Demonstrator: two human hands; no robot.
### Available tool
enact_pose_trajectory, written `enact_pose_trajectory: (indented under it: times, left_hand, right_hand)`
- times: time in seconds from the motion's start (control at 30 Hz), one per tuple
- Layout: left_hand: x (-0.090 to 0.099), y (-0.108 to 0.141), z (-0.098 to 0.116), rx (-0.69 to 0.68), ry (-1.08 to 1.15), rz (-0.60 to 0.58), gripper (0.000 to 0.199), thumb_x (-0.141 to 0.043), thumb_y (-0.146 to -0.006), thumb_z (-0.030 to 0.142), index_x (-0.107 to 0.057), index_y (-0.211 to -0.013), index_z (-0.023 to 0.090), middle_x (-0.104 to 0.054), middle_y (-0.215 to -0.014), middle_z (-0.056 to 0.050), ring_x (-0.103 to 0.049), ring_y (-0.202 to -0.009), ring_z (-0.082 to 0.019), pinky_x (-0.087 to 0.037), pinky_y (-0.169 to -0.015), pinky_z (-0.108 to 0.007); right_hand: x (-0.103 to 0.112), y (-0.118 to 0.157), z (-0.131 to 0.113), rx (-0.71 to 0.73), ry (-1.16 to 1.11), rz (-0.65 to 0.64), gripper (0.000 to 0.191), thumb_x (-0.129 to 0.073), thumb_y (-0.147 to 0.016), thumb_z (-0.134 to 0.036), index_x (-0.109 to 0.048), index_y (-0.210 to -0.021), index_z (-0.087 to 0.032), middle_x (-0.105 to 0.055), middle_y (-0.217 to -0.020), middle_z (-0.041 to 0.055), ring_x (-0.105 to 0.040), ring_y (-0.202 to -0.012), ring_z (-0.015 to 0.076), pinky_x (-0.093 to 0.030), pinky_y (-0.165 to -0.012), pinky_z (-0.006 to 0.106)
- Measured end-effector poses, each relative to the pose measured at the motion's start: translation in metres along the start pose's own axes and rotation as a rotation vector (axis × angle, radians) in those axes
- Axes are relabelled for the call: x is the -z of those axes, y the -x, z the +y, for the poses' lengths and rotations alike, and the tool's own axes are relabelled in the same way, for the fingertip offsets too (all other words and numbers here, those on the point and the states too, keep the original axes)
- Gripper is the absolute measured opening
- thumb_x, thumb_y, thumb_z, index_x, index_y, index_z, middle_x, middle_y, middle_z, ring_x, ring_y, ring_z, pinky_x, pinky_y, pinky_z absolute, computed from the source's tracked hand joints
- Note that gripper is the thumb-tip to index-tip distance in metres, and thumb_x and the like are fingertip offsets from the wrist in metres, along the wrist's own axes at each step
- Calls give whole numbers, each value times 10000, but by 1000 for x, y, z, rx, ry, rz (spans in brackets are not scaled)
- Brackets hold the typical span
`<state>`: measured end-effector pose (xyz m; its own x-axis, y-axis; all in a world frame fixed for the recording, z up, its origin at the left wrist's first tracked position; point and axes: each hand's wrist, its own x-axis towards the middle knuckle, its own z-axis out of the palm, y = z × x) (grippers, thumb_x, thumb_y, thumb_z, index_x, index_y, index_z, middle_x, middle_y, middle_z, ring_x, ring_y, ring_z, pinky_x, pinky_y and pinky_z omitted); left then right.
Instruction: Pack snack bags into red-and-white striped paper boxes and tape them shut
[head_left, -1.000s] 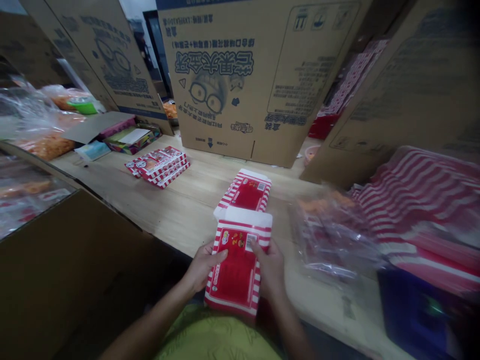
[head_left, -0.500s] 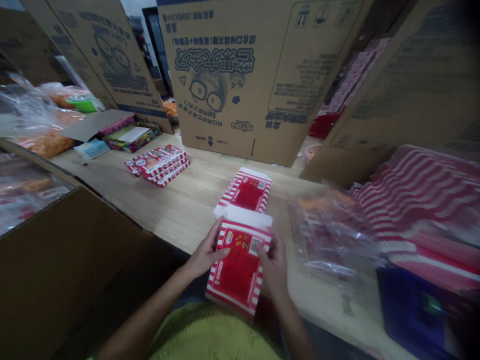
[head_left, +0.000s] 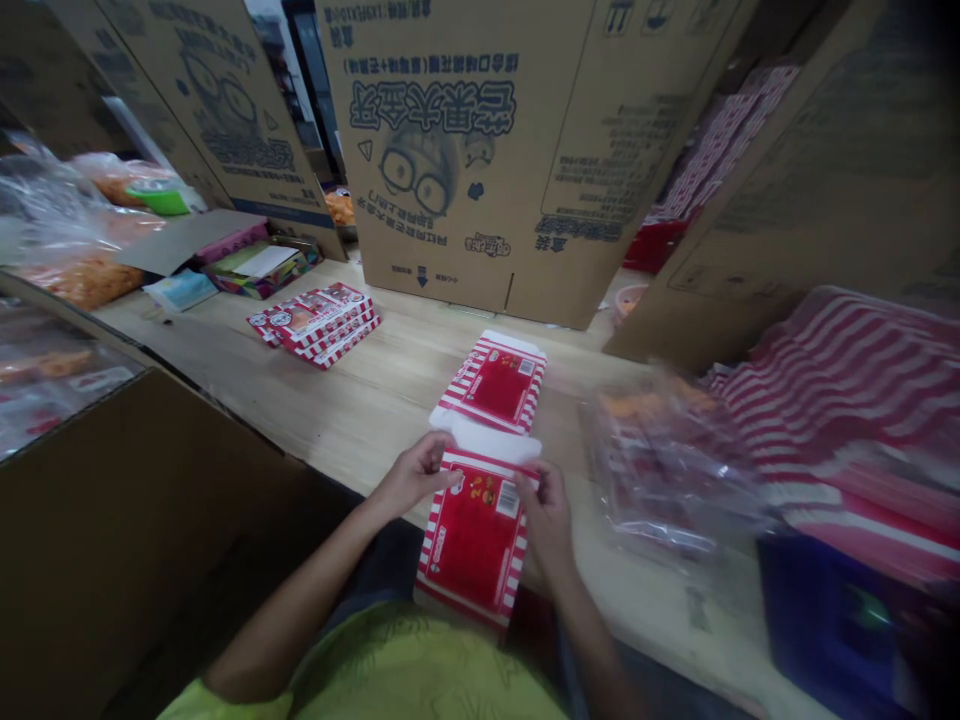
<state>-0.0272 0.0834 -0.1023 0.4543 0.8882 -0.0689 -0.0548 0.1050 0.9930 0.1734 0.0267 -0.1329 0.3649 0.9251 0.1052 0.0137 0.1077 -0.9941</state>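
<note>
Between my two hands is a red carton with white stripes point(head_left: 471, 535), held near my body with its white end flap standing out at the far end. My left hand point(head_left: 411, 478) grips its upper left corner, thumb on the front face and fingers by the flap. On the upper right edge, beside the barcode, my right hand point(head_left: 549, 505) closes with thumb in front and fingers behind. A second striped carton point(head_left: 504, 378) lies on the table just beyond the flap, with its own pale flaps showing.
A small stack of striped cartons point(head_left: 319, 318) lies to the left. Large cardboard boxes point(head_left: 450, 250) stand behind. To the right are clear plastic packs point(head_left: 660, 470), piled striped cartons point(head_left: 847, 390) and a blue bin point(head_left: 832, 620). An open cardboard box point(head_left: 135, 520) is at lower left.
My left hand has shifted up toward the carton's flap, its fingers now curled at the top corner. My right hand has slid slightly toward the top right corner. The carton stays nearly in place.
</note>
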Motion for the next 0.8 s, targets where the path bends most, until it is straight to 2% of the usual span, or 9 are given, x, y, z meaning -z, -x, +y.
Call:
enact_pose_trajectory:
  times: [0.1,0.27,0.4,0.53,0.6,0.63,0.7,0.77,0.8]
  left_hand:
    - [6,-2,-1,-4,-4,-23,356,-738,-714,298,-514,-974,205,-545,-786,38,-514,-644,-81,-409,-583,-193]
    - [5,-6,-6,-37,65,1,320,-729,-727,286,-505,-938,200,-526,-784,41,-501,-653,-75,-395,-594,-188]
    - [1,-10,-8,-72,41,67,244,-699,-756,320,-536,-868,176,-541,-761,29,-508,-671,-84,-401,-632,-201]
    - [-1,-13,-10,-52,52,107,254,-700,-751,349,-541,-839,173,-539,-724,27,-500,-645,-89,-396,-623,-210]
    - [-1,-14,-9,-46,71,109,259,-702,-747,354,-539,-832,170,-533,-729,26,-499,-648,-89,-400,-630,-213]
    - [-1,-14,-8,-44,79,107,262,-701,-747,357,-537,-830,169,-528,-729,27,-498,-648,-89,-401,-631,-214]
    - [0,-14,-4,-41,85,109,268,-703,-744,361,-535,-823,167,-520,-719,30,-493,-644,-88,-398,-627,-212]
    - [0,-14,0,-47,83,119,269,-710,-737,359,-541,-811,163,-518,-703,34,-483,-631,-84,-389,-615,-205]
    - [0,-14,1,-49,85,124,268,-716,-731,355,-545,-805,163,-520,-696,36,-481,-626,-82,-386,-610,-202]
  right_hand:
    - [-2,-6,-3,58,65,-6,229,-600,-804,-432,-550,-826,-210,-543,-788,-13,-512,-760,161,-414,-719,286]
    - [-2,-10,-8,-13,99,-43,294,-558,-826,-469,-483,-699,-214,-479,-651,-44,-454,-627,143,-380,-623,272]
    - [0,-9,-10,110,158,-8,297,-499,-873,-433,-515,-683,-205,-524,-766,-10,-500,-763,159,-400,-734,286]
    - [-6,-18,-5,57,-9,63,232,-533,-853,-414,-560,-968,-215,-568,-962,26,-537,-914,182,-420,-832,329]
    - [-8,-22,-10,-1,-108,121,454,-601,-799,-413,-444,-1187,-235,-568,-1022,38,-549,-920,191,-443,-817,355]
    - [-7,-21,-16,9,-94,163,537,-632,-772,-405,-408,-1231,-241,-559,-1065,50,-546,-944,199,-442,-830,373]
    - [3,-10,-37,107,13,211,501,-675,-732,-369,-483,-1178,-246,-530,-1154,70,-510,-1040,229,-403,-907,421]
    - [22,11,-62,228,16,116,309,-700,-702,-321,-603,-991,-270,-540,-1153,61,-477,-1109,265,-356,-968,469]
    - [35,24,-74,252,-80,-59,272,-688,-698,-337,-625,-960,-300,-567,-1119,51,-490,-1101,273,-368,-959,481]
